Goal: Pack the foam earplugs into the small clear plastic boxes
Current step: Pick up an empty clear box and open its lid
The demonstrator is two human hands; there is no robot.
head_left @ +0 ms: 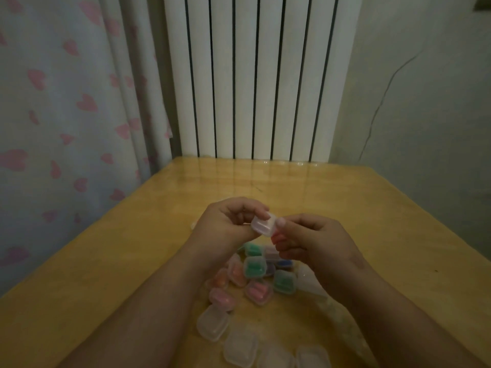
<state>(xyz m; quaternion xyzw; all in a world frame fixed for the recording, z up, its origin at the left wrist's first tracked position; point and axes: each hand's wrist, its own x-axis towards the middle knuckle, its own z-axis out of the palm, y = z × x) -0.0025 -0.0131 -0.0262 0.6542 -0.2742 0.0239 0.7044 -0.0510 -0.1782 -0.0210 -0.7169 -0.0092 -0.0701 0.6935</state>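
Left hand (225, 221) grips rounded clear box (263, 226), right hand (318, 241) pink earplug (277, 238).

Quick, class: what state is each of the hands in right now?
Left hand: pinches a small clear box.
Right hand: holds a red earplug.

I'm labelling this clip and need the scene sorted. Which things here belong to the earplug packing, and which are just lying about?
Part of the job:
left hand holding a clear box
right hand pinching reddish earplugs
filled boxes
empty boxes

Just there:
table
radiator
curtain
wall
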